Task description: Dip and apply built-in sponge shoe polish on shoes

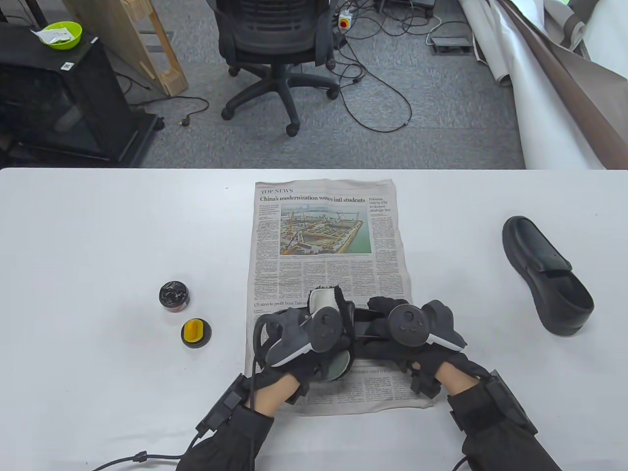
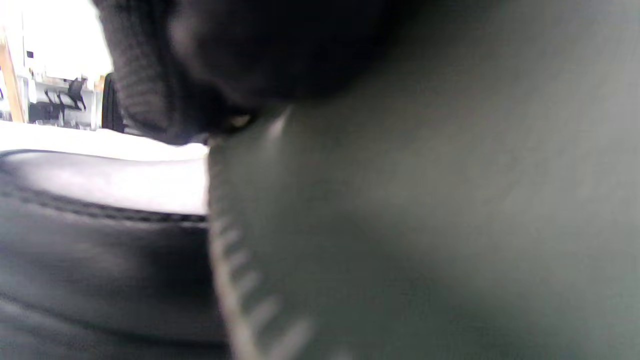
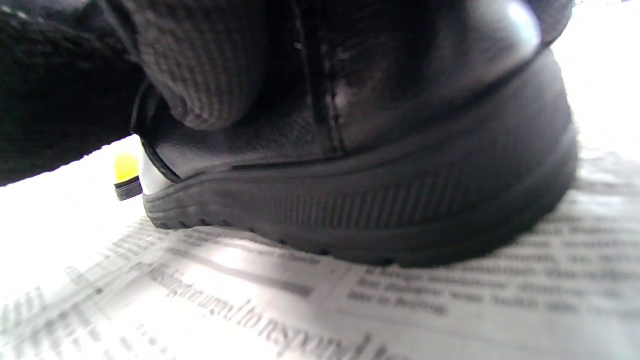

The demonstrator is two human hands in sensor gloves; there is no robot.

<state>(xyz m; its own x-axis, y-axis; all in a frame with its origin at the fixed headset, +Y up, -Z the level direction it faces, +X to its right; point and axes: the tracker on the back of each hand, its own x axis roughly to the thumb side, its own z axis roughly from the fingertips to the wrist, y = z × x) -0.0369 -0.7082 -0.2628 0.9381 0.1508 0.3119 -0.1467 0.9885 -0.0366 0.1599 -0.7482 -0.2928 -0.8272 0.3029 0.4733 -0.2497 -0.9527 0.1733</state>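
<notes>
Left hand (image 1: 299, 338): nearest, gripping the shoe on the newspaper, light inner lining showing.
Right hand (image 1: 412, 338): beside it, fingers (image 3: 210, 75) curled over the same shoe.
Held shoe (image 3: 380, 190): black, sole resting on the newspaper (image 1: 328, 235).
Sponge lid (image 1: 196, 333): yellow, left of the paper.
Polish tin (image 1: 174, 296): open, just beyond the lid.
Second shoe (image 1: 547, 274): far right, well apart, on the table (image 1: 98, 235).
</notes>
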